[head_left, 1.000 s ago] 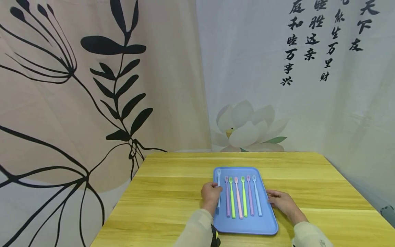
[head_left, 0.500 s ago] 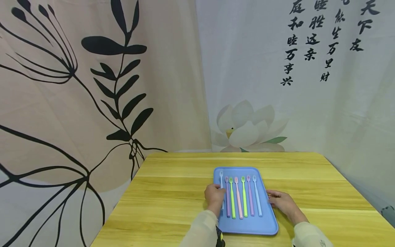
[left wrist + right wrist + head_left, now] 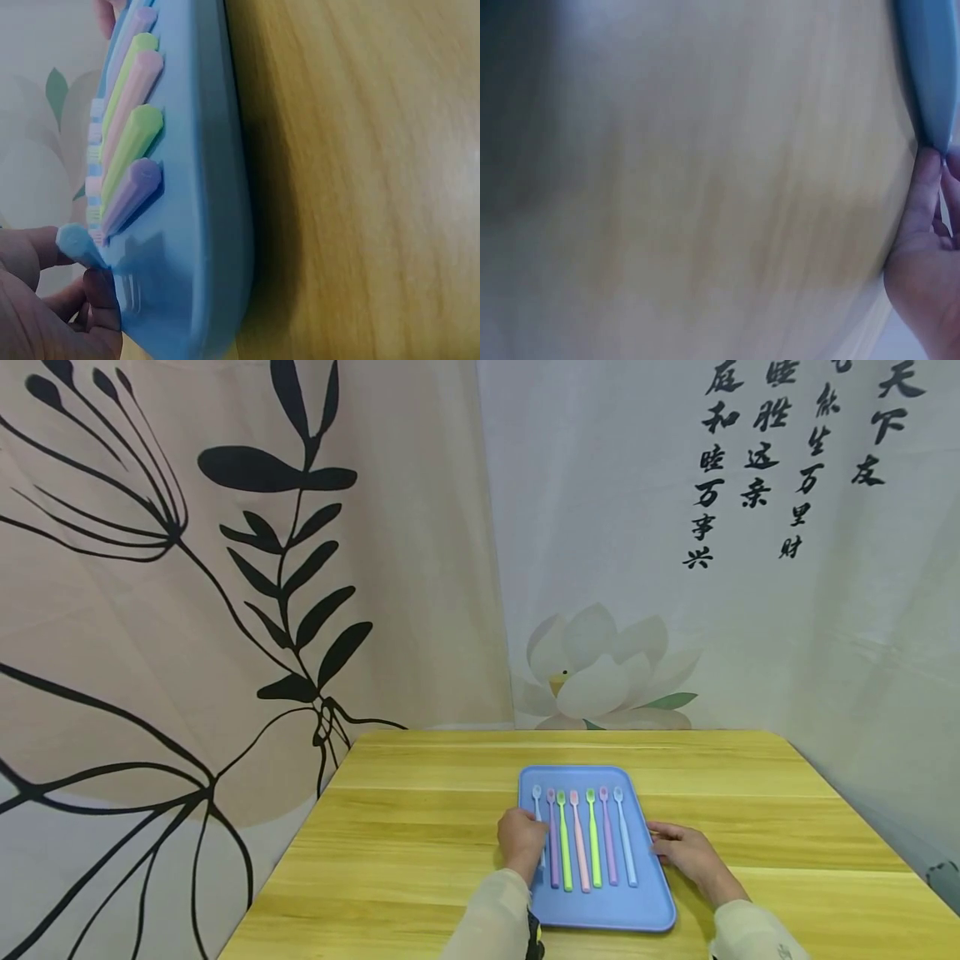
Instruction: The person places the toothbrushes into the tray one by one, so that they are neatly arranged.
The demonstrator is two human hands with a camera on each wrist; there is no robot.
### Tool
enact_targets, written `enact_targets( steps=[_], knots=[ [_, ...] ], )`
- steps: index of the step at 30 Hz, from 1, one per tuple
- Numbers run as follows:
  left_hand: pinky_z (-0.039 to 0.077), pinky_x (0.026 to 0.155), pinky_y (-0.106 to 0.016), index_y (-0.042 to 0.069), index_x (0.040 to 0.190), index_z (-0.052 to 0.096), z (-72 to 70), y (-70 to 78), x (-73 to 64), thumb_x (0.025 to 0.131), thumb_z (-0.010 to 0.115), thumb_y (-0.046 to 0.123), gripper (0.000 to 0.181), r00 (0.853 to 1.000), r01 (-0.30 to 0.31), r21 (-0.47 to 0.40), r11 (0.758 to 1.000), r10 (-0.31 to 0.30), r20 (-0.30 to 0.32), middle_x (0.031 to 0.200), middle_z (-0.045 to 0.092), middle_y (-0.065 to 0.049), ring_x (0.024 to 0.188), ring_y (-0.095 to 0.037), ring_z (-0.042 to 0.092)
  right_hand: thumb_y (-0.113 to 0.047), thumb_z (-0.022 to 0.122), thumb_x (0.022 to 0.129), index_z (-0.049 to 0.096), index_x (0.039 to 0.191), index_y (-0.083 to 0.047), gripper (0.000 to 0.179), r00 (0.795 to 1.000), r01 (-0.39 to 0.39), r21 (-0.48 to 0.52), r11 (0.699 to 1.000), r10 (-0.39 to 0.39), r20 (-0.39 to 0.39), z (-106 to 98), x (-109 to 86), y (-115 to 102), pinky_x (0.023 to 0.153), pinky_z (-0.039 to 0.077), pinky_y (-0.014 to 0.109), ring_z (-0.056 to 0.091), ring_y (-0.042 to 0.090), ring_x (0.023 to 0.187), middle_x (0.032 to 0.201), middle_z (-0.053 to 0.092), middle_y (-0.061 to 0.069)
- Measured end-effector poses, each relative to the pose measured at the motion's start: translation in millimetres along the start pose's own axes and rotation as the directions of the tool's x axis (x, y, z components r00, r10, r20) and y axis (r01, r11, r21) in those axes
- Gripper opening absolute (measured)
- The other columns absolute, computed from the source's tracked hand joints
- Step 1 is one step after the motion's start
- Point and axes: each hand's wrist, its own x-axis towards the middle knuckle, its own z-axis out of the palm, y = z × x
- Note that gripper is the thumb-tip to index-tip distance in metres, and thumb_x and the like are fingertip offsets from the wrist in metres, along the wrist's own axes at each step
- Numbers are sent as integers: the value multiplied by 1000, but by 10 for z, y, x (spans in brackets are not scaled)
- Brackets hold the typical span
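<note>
On the wooden table lies a blue tray (image 3: 600, 912) with a row of toothbrushes. My left hand (image 3: 521, 841) pinches a light blue toothbrush (image 3: 537, 800) at the row's left end, over the tray's left side. In the left wrist view, the handle end of this light blue toothbrush (image 3: 79, 244) sticks out between thumb and fingers, close over the tray floor. Beside it lies a purple toothbrush (image 3: 553, 852), then a green one, a pink one (image 3: 581, 856) and others, ending with another light blue toothbrush (image 3: 628, 856). My right hand (image 3: 692, 857) holds the tray's right rim between thumb and fingers.
The wooden table (image 3: 405, 827) extends around the tray on all sides. Behind it hangs a curtain (image 3: 420, 568) printed with dark plants, a pale flower and black characters.
My left hand has moved slightly right with the light blue toothbrush, closer to the purple one, and the brush head has come slightly toward me. The right hand stays at the tray's rim.
</note>
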Motion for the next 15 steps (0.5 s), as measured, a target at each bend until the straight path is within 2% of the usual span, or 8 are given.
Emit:
enact_targets(
  steps=[3,6,10,15],
  knots=[
    [51,52,-32,1,76,65,22,-13,0,83,70,-2,9,999,-35,24,999,35,-8,66,57,-6,56,-18,56,0,62,91,50,137,13,49,1000,8,-3,1000,-8,7,-5,-1,-2,83,56,37,63,30,107,133,53,32],
    [45,46,-29,3,68,61,52,-27,2,82,68,-3,17,998,-68,91,994,69,-10,61,53,-6,51,-17,52,0,62,92,50,137,12,49,1000,4,3,1000,-4,5,-6,-3,0,84,56,37,63,30,107,134,53,31],
    [47,48,-29,-1,77,64,71,-23,-7,87,67,-1,10,998,-67,164,984,65,22,62,51,-6,52,-17,52,-1,63,92,50,137,12,49,1000,2,3,1000,-2,7,-4,1,4,84,56,37,63,29,107,135,53,31],
    [51,52,-31,-5,88,66,68,-19,-15,89,68,0,6,998,-53,182,982,44,49,65,53,-7,55,-18,54,-1,62,92,50,137,12,49,1000,2,-4,1000,-2,8,-1,-1,10,84,56,36,63,30,107,133,53,32]
  ],
)
